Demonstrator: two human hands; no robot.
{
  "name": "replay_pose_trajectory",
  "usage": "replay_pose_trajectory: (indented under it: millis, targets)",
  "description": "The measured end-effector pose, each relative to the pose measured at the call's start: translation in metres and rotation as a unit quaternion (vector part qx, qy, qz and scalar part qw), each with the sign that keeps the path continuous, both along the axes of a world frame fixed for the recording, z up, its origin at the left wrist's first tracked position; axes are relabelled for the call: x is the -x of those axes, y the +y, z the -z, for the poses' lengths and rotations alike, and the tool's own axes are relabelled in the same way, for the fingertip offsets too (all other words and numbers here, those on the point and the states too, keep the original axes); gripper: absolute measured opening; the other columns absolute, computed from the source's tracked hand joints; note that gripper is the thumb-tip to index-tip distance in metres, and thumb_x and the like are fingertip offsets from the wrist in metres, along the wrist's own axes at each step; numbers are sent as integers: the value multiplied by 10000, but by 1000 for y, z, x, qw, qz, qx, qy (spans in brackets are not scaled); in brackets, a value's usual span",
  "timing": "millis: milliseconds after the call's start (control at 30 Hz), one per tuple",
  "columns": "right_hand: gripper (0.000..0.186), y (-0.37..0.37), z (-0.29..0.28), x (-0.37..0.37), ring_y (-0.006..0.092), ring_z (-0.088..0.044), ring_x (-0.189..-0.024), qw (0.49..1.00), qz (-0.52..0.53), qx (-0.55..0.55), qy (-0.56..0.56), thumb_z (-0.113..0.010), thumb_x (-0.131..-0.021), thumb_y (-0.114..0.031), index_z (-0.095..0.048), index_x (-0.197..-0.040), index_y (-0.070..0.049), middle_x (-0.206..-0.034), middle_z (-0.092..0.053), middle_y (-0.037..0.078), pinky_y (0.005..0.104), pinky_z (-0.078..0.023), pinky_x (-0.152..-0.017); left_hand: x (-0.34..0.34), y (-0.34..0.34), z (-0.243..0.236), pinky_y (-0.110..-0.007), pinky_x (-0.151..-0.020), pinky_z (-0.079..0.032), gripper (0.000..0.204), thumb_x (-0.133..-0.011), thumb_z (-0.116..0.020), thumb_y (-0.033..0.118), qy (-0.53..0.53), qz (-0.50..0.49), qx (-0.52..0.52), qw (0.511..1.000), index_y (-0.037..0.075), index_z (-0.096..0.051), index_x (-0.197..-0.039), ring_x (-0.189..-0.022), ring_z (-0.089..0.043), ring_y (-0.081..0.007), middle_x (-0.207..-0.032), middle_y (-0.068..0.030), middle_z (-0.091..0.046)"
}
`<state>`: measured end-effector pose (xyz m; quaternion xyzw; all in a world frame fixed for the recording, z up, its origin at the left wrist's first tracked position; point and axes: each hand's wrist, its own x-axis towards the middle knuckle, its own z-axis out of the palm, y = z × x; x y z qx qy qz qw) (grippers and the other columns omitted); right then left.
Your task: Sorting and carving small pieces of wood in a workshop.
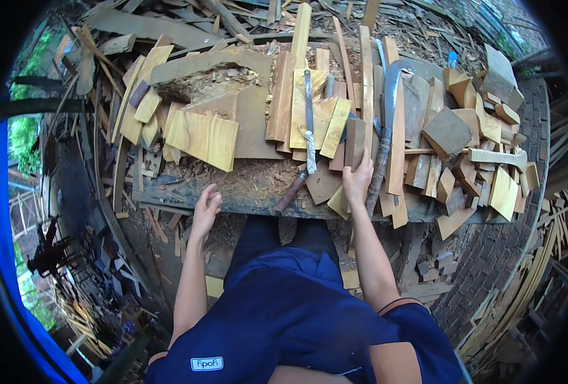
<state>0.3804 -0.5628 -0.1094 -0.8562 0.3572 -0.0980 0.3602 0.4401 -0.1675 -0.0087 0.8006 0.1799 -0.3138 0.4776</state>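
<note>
My right hand (358, 180) grips the near end of a narrow brown wooden block (355, 142), thumb and fingers on its sides. My left hand (206, 210) hovers over the workbench's front edge, holding nothing, its fingers loosely bent and apart. Beyond it lies a broad yellowish board (202, 136). Between my hands, a long narrow blade tool (309, 121) with a dark wooden handle (292, 193) rests across pale boards (302, 35). Just right of my right hand lies a long curved blade (392, 96) with a dark wrapped handle (380, 161).
Wood offcuts (447, 133) crowd the bench's right side, with a pale wooden-handled tool (498, 157) among them. A large hollowed timber (252, 115) lies at back left. Sawdust and chips cover the bench (245, 198). Scrap wood (149, 25) piles up behind; brick paving (489, 269) lies at right.
</note>
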Motion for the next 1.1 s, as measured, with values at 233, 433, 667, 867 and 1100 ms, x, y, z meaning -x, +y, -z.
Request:
replay_pose_trajectory:
  millis: [233,433,667,867,1100]
  targets:
    - [544,-13,-35,21,211,-594,-1161,826,51,-551,-110,-506,-818,11,-504,-1361,44,-1268,-612,152,318,-473,-985,-48,-35,28,-424,-1008,-458,531,-1001,-544,422,95,-282,312,902,71,-436,-1384,-1217,-536,-265,-1332,-165,-524]
    - [492,15,-13,13,190,-596,-1110,823,136,-534,-138,-537,-886,-79,-504,-1368,17,-1192,-639,104,310,-462,-955,-59,-54,47,-368,-867,-558,347,-1001,-577,317,49,-279,300,911,35,-536,-1198,-881,-666,-195,-1032,-103,-662]
    - [531,-4,-7,-49,337,-559,-1125,985,123,-83,-89,-572,-885,-71,-465,-1399,4,-1235,-579,177,400,-418,-1014,-70,-11,28,-338,-809,-555,356,-1027,-522,332,65,-91,204,973,17,-528,-1194,-829,-650,-152,-998,-92,-652]
    - [399,58,-33,-36,339,-513,-1138,953,-258,130,88,-597,-806,-62,-611,-1204,-82,-1168,-555,161,424,-427,-957,-89,20,22,-318,-796,-523,337,-1033,-508,333,79,-7,185,979,26,-526,-1173,-816,-621,-134,-974,-77,-641]
    - [172,124,8,3,251,-512,-1160,841,-477,249,56,-552,-863,-185,-649,-1000,-144,-1080,-573,38,523,-323,-1082,-93,40,21,-316,-803,-514,308,-1033,-512,316,108,54,201,972,39,-505,-1167,-810,-579,-120,-959,-59,-605]
